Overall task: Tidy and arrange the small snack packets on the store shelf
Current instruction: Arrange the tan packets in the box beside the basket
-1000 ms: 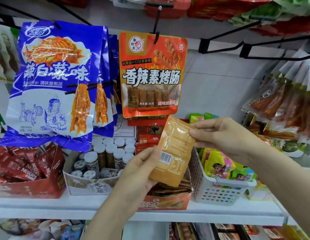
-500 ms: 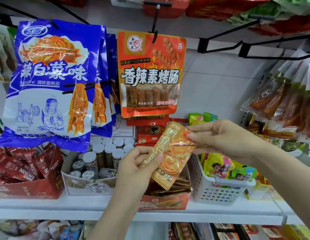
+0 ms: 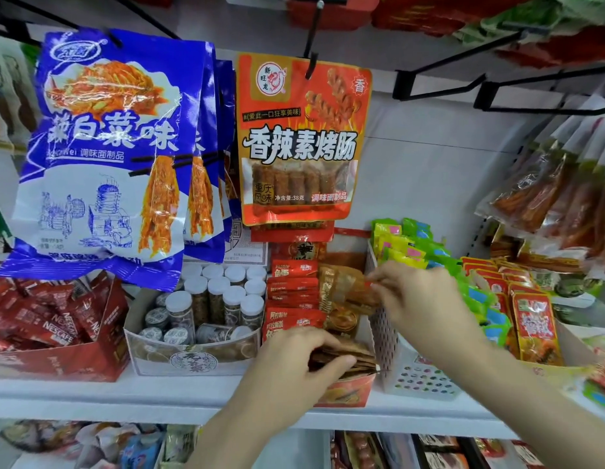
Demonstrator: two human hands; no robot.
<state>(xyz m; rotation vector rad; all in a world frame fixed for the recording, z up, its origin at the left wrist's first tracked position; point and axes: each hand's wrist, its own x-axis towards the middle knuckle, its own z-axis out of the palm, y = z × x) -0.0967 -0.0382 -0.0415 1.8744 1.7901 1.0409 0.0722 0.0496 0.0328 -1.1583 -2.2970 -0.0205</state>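
Note:
An orange display box [image 3: 345, 396] on the white shelf holds small red packets [image 3: 292, 292] at the left and orange-brown packets at the right. My right hand [image 3: 419, 296] pinches the top corner of one orange-brown packet [image 3: 345, 289], which stands tilted inside the box. My left hand [image 3: 297, 363] rests low at the box's front, fingers curled over a stack of brown packets [image 3: 348, 357] and pressing on them.
A white perforated basket [image 3: 389, 333] of green-yellow packets stands right of the box. A carton of white-capped jars [image 3: 209, 299] and a red Nescafe box [image 3: 54, 353] stand at left. Blue bags [image 3: 108, 154] and an orange bag [image 3: 301, 140] hang above on hooks.
Both hands have dropped from in front of the shelf into the orange box. The orange-brown packet went down with the right hand; the left hand let it go and moved onto the front stack.

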